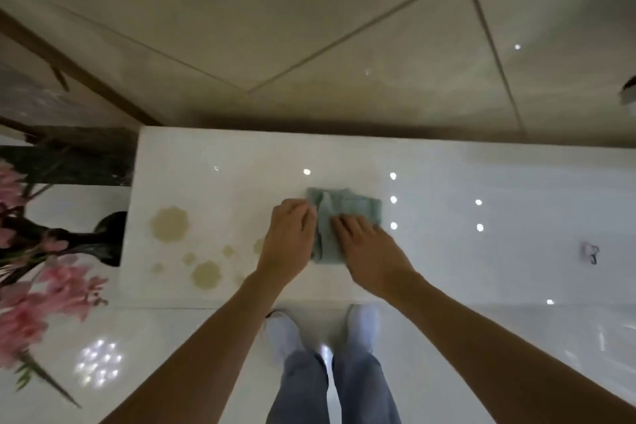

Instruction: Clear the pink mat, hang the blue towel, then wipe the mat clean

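Your folded grey-green cloth [358, 208] lies flat on the pale glossy mat [223, 162], and both your hands are at it. Your right hand [368, 248] rests on the cloth's near half, fingers [340, 220] laid forward and fairly straight, pressing the fabric down. Your left hand [289, 237] sits against the cloth's left edge with its fingers curled in. They touch the fabric, but the blur keeps you from telling whether they actually pinch a fold.

Left of the cloth, on the same surface, is a scatter of brownish stains. The largest stain [169, 224] lies well to the left, a second big one [206, 275] is left of and nearer to you than the cloth, and small spots sit between them. One spot lies just beside your left wrist.

Farther left than the stains, past the mat's edge, a dark vase [106, 237] holds pink flowers [24, 313]. Well to the right of the cloth sits a small clear object [590, 253], too blurred to name. Nearer you than the cloth, below the mat's front edge, are your white shoes [280, 330].
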A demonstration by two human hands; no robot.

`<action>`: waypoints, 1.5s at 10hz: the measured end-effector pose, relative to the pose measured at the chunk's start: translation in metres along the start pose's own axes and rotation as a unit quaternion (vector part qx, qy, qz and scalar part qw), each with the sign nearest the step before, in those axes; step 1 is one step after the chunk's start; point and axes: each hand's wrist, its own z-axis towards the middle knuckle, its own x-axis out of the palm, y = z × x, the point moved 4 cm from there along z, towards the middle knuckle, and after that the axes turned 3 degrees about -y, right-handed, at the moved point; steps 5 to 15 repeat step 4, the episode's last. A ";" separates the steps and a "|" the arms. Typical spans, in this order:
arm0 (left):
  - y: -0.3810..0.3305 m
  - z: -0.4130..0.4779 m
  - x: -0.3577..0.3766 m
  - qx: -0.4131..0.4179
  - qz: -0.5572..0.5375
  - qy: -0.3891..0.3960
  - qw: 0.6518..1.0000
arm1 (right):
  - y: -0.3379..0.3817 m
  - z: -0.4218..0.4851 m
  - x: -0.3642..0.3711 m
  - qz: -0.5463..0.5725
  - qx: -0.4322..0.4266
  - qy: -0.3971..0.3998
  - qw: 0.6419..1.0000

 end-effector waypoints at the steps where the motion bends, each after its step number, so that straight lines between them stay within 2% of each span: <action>1: 0.026 -0.014 0.028 0.031 0.062 0.024 0.997 | 0.014 -0.015 0.036 -0.044 0.021 0.052 0.997; 2: 0.030 -0.018 0.031 0.046 0.082 0.000 0.996 | 0.027 -0.018 0.043 -0.042 0.060 0.061 0.995; 3: 0.019 -0.016 0.026 0.034 0.088 0.048 0.994 | 0.029 -0.015 0.031 -0.036 0.065 0.099 0.992; 4: 0.010 -0.020 0.005 0.013 0.115 0.099 0.988 | 0.028 -0.018 0.001 0.039 0.083 0.162 0.983; 15: 0.010 -0.020 0.005 0.013 0.115 0.099 0.988 | 0.028 -0.018 0.001 0.039 0.083 0.162 0.983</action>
